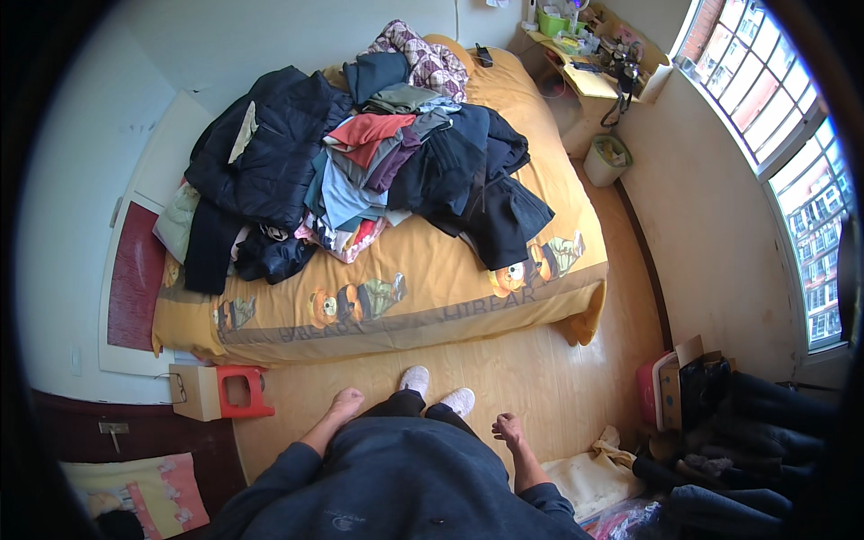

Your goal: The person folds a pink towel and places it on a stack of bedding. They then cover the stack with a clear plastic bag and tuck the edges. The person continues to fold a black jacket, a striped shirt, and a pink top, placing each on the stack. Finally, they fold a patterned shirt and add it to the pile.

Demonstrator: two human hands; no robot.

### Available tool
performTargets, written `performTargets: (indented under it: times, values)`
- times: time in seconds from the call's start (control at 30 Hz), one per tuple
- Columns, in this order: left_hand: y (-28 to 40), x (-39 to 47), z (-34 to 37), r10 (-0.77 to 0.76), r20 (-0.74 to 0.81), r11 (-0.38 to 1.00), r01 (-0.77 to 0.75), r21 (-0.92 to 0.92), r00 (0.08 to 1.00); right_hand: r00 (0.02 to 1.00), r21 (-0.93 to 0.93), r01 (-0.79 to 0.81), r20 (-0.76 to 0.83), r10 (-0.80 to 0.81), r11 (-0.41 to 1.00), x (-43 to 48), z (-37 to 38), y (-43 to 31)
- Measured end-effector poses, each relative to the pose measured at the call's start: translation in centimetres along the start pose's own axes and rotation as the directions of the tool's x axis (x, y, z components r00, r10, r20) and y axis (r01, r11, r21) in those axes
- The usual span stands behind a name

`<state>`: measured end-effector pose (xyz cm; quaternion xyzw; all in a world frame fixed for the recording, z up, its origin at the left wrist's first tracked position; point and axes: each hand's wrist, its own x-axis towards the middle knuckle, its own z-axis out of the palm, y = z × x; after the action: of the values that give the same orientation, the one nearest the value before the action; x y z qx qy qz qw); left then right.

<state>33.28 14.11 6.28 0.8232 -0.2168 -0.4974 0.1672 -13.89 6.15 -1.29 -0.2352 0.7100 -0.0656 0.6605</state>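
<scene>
Both my hands hang at my sides above the wooden floor, away from the bed. My left hand (347,403) has its fingers curled in, with nothing seen in it. My right hand (507,428) is loosely curled, and nothing shows in it either. Before me stands a bed with an orange bear-print sheet (432,270). Heaped on it are a black puffer jacket (270,155), a red garment (371,131), a light blue-grey garment (347,196), dark trousers (503,216) and a purple-and-white checked cloth (432,67).
A red plastic stool (246,391) and cardboard box (192,391) stand at the left. A waste bin (605,162) is beyond the bed's right side, near a cluttered desk (590,81). Dark clothes (763,432) and a cream cloth (594,476) lie at the lower right.
</scene>
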Motion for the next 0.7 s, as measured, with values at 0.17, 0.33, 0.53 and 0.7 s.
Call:
performTargets:
  times: [0.17, 0.33, 0.53, 0.7]
  values:
    - [1.1, -0.7, 0.0, -0.043, -0.003, 0.996, 0.043, 0.078, 0.999, 0.999, -0.023, 0.019, 0.044, -0.018, 1.0, 0.1, -0.3, -0.1]
    - [2.1, -1.6, -0.1, -0.007, -0.013, 0.999, 0.007, 0.04, 1.0, 0.999, 0.009, 0.026, 0.03, -0.027, 1.0, 0.3, -0.3, -0.2]
    - [1.2, -0.4, -0.1, 0.008, 0.049, 0.994, -0.013, 0.105, 0.999, 0.999, 0.013, 0.031, 0.029, -0.031, 0.999, 0.3, -0.4, -0.7]
    - [-0.3, 0.6, 0.5, 0.025, 0.021, 0.998, -0.026, 0.05, 0.999, 0.999, -0.033, 0.023, 0.04, -0.022, 0.999, 0.1, -0.7, -1.3]
